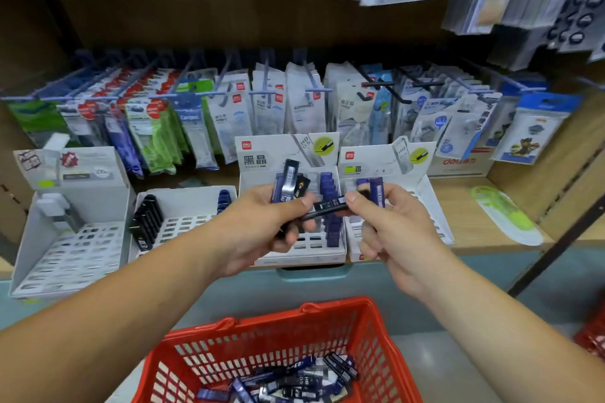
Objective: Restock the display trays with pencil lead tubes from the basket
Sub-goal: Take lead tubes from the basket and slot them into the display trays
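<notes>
A: Red plastic is seen nearest: how much is held by the basket point(373, 330)?

B: A loose heap of pencil lead tubes point(294, 383) is seen on its floor, so much is judged to be left.

A: And what is shown by the display trays?

B: Little is filled. The far-left tray point(72, 258) is seen with nearly all slots bare. A short black row and a few blue tubes are carried by the second tray point(186, 226). One blue column is stood in the middle tray point(304, 250). The right tray point(429, 203) is mostly hidden.

A: How are the hands occupied?

B: A fanned bunch point(289, 181) is gripped by the left hand point(262, 226). A black tube point(327, 206) is pinched by the right hand point(396, 229), and two blue tubes point(376, 191) are held there too. Both hands are raised in front of the middle tray.

A: Is room left for moving?

B: Open space is found between the basket and the shelf point(474, 226). Care is called for near the trays' upright card backs and the hanging packets point(229, 114) set close behind.
</notes>
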{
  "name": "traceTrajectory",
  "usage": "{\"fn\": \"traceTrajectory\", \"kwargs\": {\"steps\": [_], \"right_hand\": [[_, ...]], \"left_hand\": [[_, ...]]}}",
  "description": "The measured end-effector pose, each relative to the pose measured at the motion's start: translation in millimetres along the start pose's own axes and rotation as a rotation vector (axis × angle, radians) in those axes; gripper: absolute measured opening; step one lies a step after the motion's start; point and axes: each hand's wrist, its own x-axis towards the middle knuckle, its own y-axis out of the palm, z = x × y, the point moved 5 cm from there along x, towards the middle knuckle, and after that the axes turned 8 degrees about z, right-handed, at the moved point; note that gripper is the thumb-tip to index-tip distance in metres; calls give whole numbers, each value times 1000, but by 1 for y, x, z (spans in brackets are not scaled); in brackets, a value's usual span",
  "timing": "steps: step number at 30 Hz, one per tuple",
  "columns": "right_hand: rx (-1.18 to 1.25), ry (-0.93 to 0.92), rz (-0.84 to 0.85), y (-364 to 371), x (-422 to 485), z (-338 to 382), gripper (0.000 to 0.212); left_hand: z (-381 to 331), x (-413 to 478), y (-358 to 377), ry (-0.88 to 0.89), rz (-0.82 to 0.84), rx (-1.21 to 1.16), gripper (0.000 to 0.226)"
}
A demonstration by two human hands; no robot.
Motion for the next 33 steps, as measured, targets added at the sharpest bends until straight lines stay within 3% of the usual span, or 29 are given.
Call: {"fn": "traceTrajectory", "kwargs": {"steps": [5,7,8,14,19,22,25,29,33], "right_hand": [[-406,-164,80,25,2,5,13],[-476,-150,121,32,3,3,3],[-494,-121,133,34,4,0,9],[-374,107,264,46,4,-21,27],[-464,22,85,30,11,-13,25],[-324,41,83,23,10,-13,31],[-326,65,121,21,6,-13,36],[-257,125,112,11,7,-16,42],[-229,162,123,9,8,-20,27]], "left_hand": [[-9,-11,-28,28,-100,-197,17],[-14,-15,-35,72,-93,-234,20],[-17,-17,-38,97,-87,-214,18],[-18,-20,-51,177,-213,143,14],[-16,-14,-61,193,-322,414,13],[-11,-6,-59,202,-294,562,22],[-4,5,-53,176,-257,648,34],[-1,12,-48,151,-254,690,29],[-3,15,-46,163,-258,710,22]]}}
